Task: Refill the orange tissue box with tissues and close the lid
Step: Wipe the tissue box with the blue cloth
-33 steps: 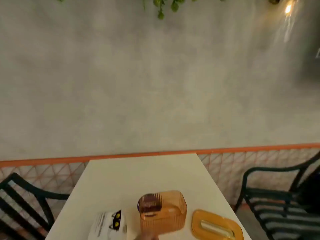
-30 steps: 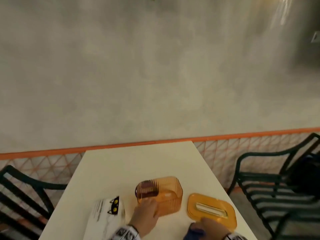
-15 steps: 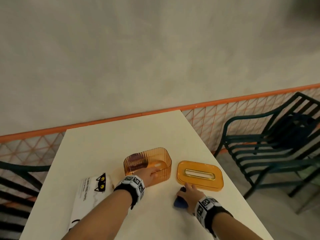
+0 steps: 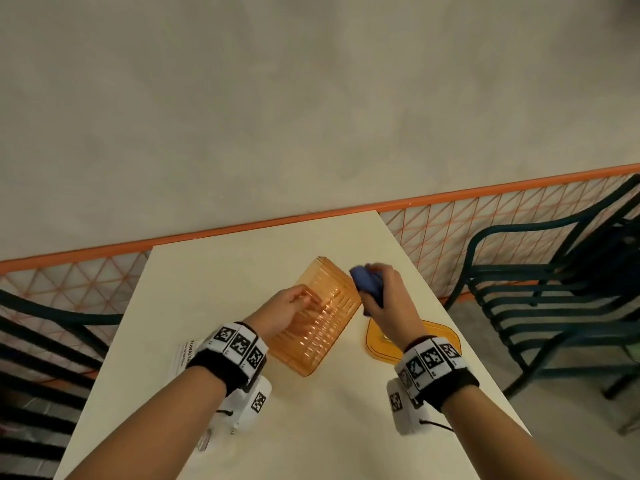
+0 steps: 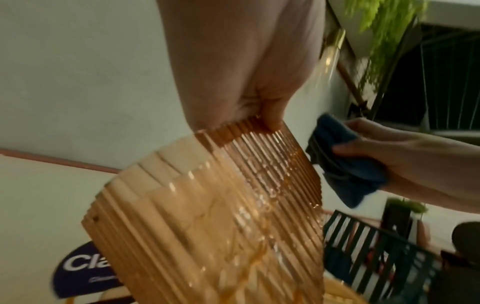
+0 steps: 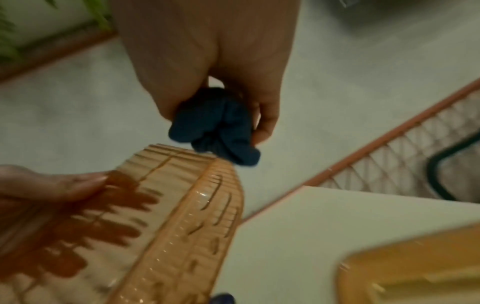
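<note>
My left hand [image 4: 282, 311] grips the ribbed orange tissue box [image 4: 317, 318] by one long wall and holds it tilted above the table; its fingers show through the plastic. The same box [image 5: 221, 216] fills the left wrist view, and its rim [image 6: 179, 222] shows in the right wrist view. My right hand [image 4: 384, 296] holds a bunched blue cloth [image 4: 367, 285] at the box's far upper edge. The cloth [image 6: 218, 127] hangs from my fingers just above the rim. The orange lid [image 4: 440, 341] with its slot lies flat on the table under my right wrist.
A white tissue pack [image 4: 185, 355] lies on the cream table [image 4: 214, 271], mostly hidden by my left wrist. Dark green slatted chairs stand at the left [image 4: 41, 327] and right [image 4: 554, 306]. An orange-railed mesh fence [image 4: 450, 233] runs behind the table's far edge.
The view has tipped down onto the table. My left hand lifted the box off the table and tilted it. My right hand picked up the blue cloth and brought it to the box.
</note>
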